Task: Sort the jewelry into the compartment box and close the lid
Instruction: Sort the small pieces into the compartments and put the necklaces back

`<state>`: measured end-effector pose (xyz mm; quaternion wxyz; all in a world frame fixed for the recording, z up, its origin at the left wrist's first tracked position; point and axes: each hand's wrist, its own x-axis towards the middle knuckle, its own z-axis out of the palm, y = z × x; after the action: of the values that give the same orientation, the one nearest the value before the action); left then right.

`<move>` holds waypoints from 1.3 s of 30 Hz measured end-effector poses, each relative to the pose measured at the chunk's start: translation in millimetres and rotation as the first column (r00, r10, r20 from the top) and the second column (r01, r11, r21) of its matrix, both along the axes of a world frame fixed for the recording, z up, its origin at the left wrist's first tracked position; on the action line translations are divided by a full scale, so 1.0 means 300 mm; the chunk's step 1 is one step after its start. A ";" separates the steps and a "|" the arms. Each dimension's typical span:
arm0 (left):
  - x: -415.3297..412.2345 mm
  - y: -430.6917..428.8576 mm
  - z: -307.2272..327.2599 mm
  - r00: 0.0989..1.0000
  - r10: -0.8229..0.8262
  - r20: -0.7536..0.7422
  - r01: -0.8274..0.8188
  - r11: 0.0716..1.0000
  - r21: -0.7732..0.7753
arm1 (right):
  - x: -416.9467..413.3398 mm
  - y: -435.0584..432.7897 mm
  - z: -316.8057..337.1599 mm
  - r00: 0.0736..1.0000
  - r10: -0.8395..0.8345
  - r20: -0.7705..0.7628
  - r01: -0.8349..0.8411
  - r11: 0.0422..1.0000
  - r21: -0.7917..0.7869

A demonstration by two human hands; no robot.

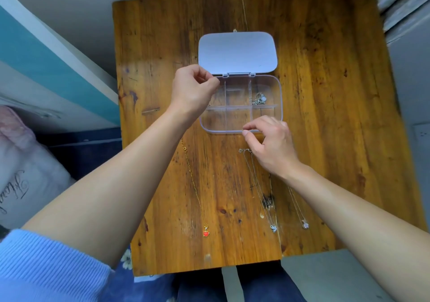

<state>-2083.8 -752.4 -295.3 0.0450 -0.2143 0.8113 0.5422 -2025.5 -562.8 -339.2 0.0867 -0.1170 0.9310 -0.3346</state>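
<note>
The wooden bench [314, 115] carries the clear compartment box [242, 120], lid [237, 52] laid open behind it, with 1 silver piece [258, 98] in its far right cell. 3 necklaces lie lengthwise toward the person. The right hand [271, 145], fingers narrowly pinched, hovers just beside the middle silver necklace [258, 187], nearest it. The left hand [193, 89] is pinched over the box; whether it holds anything I cannot tell.

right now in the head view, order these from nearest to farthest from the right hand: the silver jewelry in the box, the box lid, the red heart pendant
1. Silver jewelry, in the box's far right compartment, just beyond the right hand.
2. Box lid, lying open flat behind the box.
3. Red heart pendant, at the table's near edge, down and to the left of the hand.
</note>
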 end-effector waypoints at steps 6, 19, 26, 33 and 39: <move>0.188 -0.113 -0.062 0.976 0.165 0.140 -0.119 0.951 -0.285 | -0.002 -0.012 0.024 0.998 -0.061 -0.011 0.060 0.996 -0.067; 0.476 -0.054 -0.208 0.760 -0.053 0.647 0.385 0.839 -0.384 | -0.049 0.017 -0.059 0.908 -0.404 0.112 0.407 0.913 -0.008; 0.490 -0.066 -0.100 0.954 -0.165 0.250 0.239 0.921 -0.307 | -0.050 0.017 -0.103 0.882 -0.469 0.048 0.470 0.883 0.000; 0.330 -0.051 0.106 0.989 0.145 -0.040 -0.118 0.913 0.391 | -0.050 0.026 -0.119 0.897 -0.442 0.002 0.442 0.897 0.010; 0.142 -0.004 0.144 0.953 0.273 0.131 -0.267 0.552 0.790 | -0.054 0.032 -0.126 0.907 -0.420 0.008 0.420 0.907 0.035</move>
<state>-2041.2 -753.5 -252.0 0.0497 -0.2910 0.4391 0.8485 -2041.6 -553.1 -376.9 0.0220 0.0900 0.9390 -0.3312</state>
